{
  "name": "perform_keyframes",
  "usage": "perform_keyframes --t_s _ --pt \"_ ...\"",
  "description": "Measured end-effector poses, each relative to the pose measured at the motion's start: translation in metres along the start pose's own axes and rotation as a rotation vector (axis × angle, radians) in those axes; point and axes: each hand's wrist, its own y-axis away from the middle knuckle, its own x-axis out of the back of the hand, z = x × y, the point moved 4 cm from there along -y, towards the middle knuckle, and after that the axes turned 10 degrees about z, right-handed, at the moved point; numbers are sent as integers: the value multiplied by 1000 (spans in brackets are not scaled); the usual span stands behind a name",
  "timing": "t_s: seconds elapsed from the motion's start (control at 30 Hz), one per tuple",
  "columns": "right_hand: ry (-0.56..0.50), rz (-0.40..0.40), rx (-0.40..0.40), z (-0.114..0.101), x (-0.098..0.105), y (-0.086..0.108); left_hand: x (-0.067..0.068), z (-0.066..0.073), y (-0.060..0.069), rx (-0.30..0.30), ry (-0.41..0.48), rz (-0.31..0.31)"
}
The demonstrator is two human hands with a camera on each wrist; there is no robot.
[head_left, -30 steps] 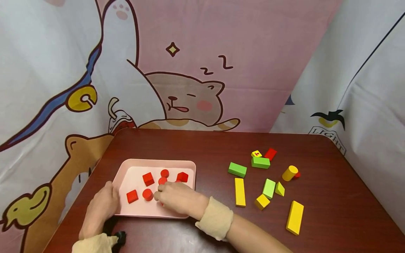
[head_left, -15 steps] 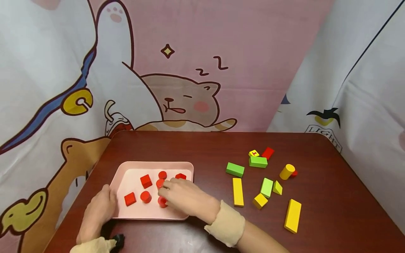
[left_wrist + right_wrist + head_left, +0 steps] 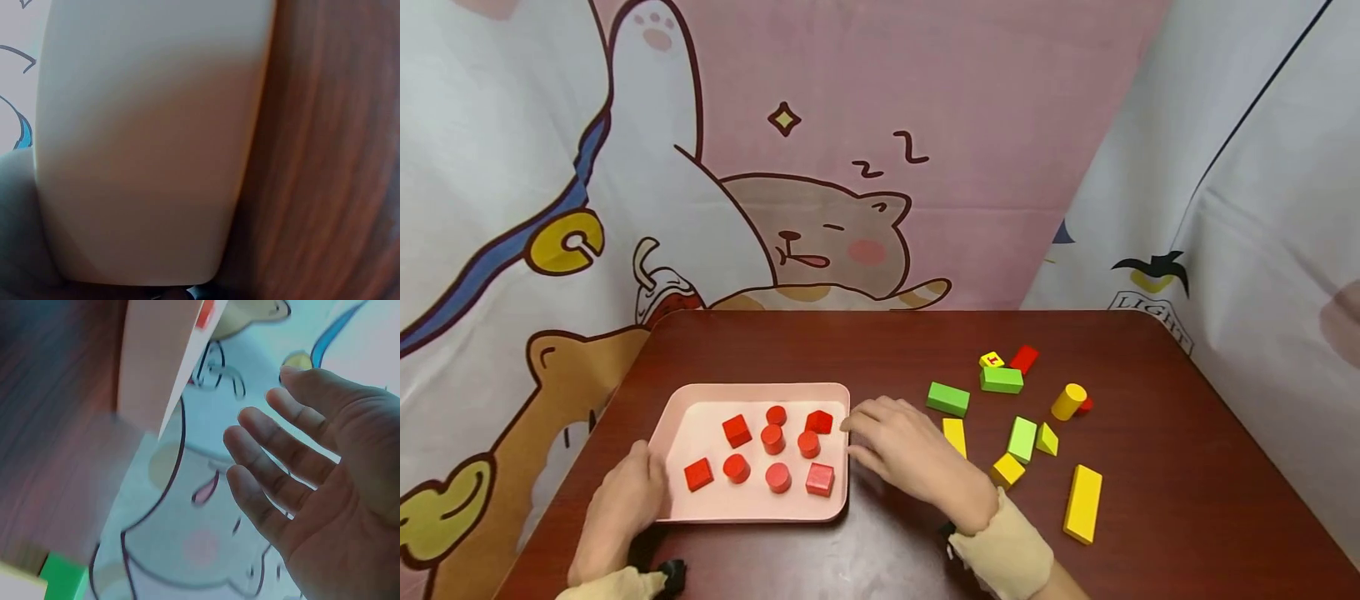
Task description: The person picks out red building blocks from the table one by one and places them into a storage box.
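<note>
My left hand (image 3: 628,487) holds the left rim of a pink tray (image 3: 745,510). The left wrist view shows the tray's outer wall (image 3: 153,162) close up, and the hand (image 3: 17,212) passes behind its rim. Inside the tray lie a red half-arch-like block (image 3: 819,422), red cubes (image 3: 698,474) and several red cylinders (image 3: 736,468). Just off the tray's right side, my right hand (image 3: 917,454) hovers above the table, nothing in its grasp. Its fingers (image 3: 265,481) are loosely spread in the right wrist view.
On the right of the brown table (image 3: 1157,417) lie green blocks (image 3: 948,399), a long yellow block (image 3: 1082,504), a yellow cylinder (image 3: 1069,402), a yellow cube (image 3: 1007,471), a yellow triangle (image 3: 1047,439) and a red block (image 3: 1024,359). A printed cloth (image 3: 1000,167) hangs behind.
My right hand has withdrawn from the tray to its right side, uncovering the red blocks there. The left hand stays at the tray's left rim. The head view has shifted slightly.
</note>
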Motion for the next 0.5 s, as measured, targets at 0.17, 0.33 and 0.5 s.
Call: perform_keyframes --t_s 0.17,0.33,0.5 --pt "8 107 -69 22 19 21 1 1 -1 7 -2 -10" --pt "42 144 -148 40 33 43 2 1 0 16 -6 -9" --pt "85 152 -246 62 44 70 2 0 1 8 -5 -1"
